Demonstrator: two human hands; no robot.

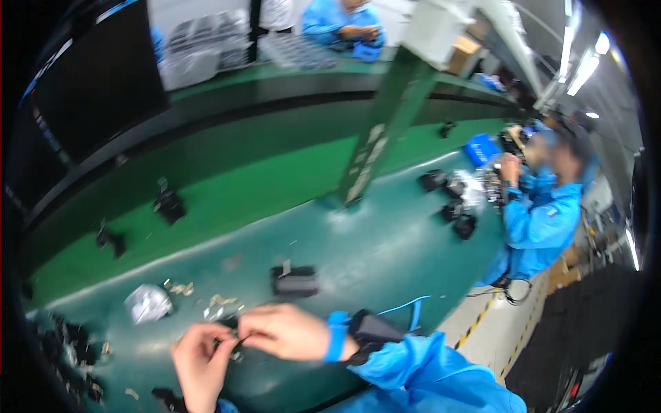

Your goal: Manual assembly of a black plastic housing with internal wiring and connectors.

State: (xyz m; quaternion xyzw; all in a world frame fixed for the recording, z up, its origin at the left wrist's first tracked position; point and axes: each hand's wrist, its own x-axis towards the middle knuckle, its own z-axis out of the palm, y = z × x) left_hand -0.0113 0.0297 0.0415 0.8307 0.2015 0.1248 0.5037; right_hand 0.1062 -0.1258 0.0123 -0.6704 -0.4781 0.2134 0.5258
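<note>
My left hand (201,363) and my right hand (286,332) meet low in the view over the dark green worktop (385,255). Both pinch one small black part (234,339) between their fingertips; its shape is too blurred to tell. A blue wrist strap (337,336) circles my right wrist, and a blue sleeve follows it. A black block-shaped part (295,281) lies on the worktop just beyond my right hand. Small pale scraps (219,303) lie beside my hands.
A crumpled clear bag (147,303) lies at the left, with several black parts (76,351) near the left edge. More black parts (169,205) sit on the green belt. A green post (382,131) rises mid-table. A person in blue (544,213) works at right, another (343,20) across.
</note>
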